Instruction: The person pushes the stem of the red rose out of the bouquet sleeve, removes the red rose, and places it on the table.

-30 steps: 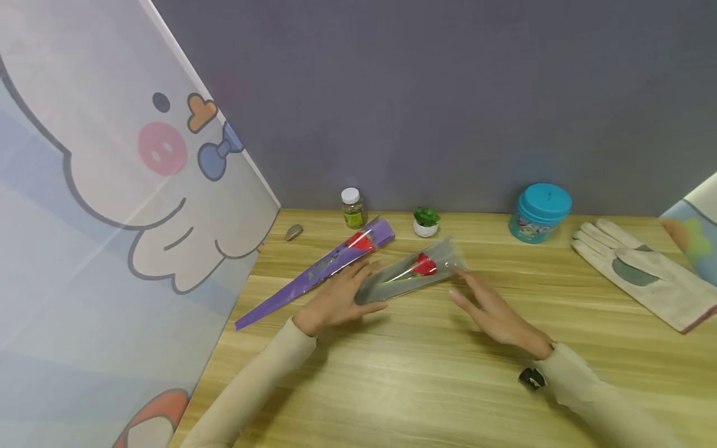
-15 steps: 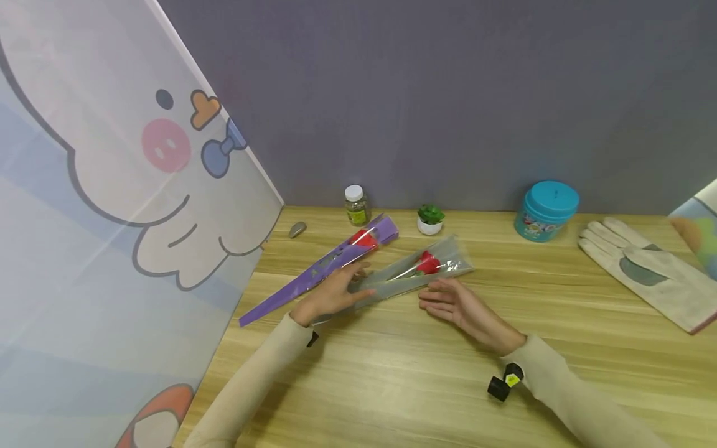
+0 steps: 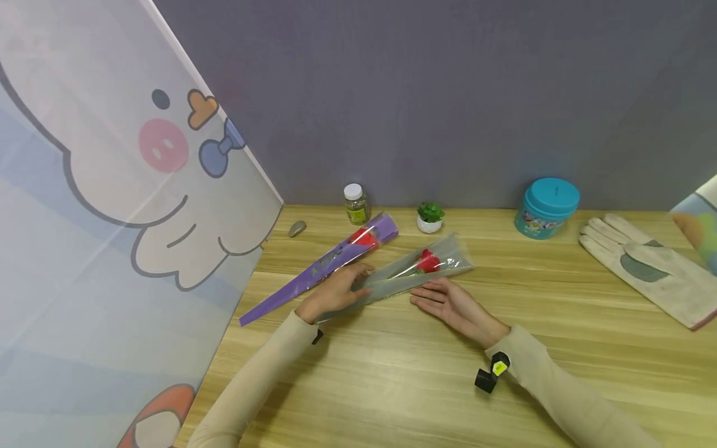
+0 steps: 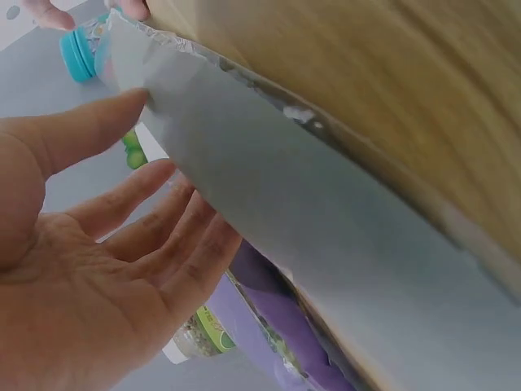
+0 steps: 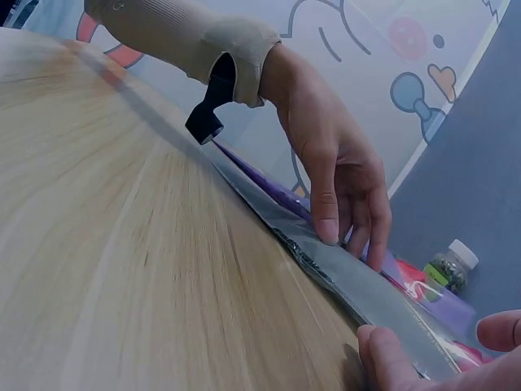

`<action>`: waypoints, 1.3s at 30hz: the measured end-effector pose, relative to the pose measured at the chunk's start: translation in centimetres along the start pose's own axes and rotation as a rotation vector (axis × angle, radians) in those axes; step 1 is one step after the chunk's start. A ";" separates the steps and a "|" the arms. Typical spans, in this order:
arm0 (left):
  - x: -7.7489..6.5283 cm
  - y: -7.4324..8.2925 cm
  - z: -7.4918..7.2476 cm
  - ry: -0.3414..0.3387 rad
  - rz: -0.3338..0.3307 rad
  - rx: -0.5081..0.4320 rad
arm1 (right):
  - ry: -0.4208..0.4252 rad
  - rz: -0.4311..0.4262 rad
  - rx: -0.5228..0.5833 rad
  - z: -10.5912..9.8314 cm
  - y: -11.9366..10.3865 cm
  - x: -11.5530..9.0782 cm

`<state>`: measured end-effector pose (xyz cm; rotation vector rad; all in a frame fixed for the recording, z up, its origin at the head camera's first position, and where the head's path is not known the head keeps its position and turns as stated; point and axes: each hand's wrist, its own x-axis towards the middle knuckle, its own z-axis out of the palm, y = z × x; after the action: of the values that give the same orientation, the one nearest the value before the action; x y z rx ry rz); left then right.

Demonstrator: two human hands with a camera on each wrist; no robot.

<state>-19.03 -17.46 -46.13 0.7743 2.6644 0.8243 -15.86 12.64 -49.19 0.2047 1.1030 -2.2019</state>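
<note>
A red rose (image 3: 428,262) in a grey, clear-fronted sleeve (image 3: 392,285) lies slantwise on the table. My left hand (image 3: 335,291) reaches over the sleeve's narrower part and holds it, thumb on the near side and fingers on the far side. In the left wrist view the left hand (image 4: 122,236) has its fingertips partly behind the sleeve's edge. My right hand (image 3: 456,310) is palm up, fingers extended, fingertips right at the sleeve's near edge below the bloom. Just beyond the left hand lies another red rose (image 3: 363,238) in a purple wrapper (image 3: 297,287).
Along the back stand a white-capped jar (image 3: 355,205), a small potted plant (image 3: 429,218) and a blue lidded tub (image 3: 546,208). A grey stone (image 3: 297,228) lies at the back left, white work gloves (image 3: 644,267) at the right. A cartoon panel (image 3: 140,186) borders the left.
My right hand has moved left and turned palm up, from the sleeve's wide end to its near edge. My left hand has shifted slightly; more of the sleeve's grey near side shows.
</note>
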 end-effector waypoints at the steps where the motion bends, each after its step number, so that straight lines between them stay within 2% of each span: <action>1: 0.0 0.1 0.0 0.003 0.001 0.004 | -0.001 0.002 -0.001 0.0 0.0 0.0; 10: 0.1 0.4 0.4 0.031 0.011 -0.017 | -0.006 -0.008 0.026 -0.4 0.1 -0.2; 18: 0.4 0.8 0.7 0.050 0.059 -0.013 | 0.011 -0.069 0.007 -0.2 0.1 -0.5; 22: 0.5 1.1 0.8 0.053 0.083 -0.037 | 0.023 -0.120 -0.048 -0.4 0.0 -1.0; 28: 0.8 2.0 1.2 0.058 0.096 -0.139 | 0.087 -0.159 -0.179 -0.5 -0.4 -1.7; 33: 1.0 3.2 1.7 0.073 0.104 -0.221 | 0.135 -0.190 -0.229 -0.6 -0.6 -2.1; 39: 1.3 4.5 2.5 0.063 0.080 -0.412 | 0.151 -0.248 -0.252 -0.7 -1.2 -2.9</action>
<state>-17.26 -12.44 -45.65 0.7585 2.4011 1.3798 -14.51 15.11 -47.69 0.1315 1.5495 -2.2611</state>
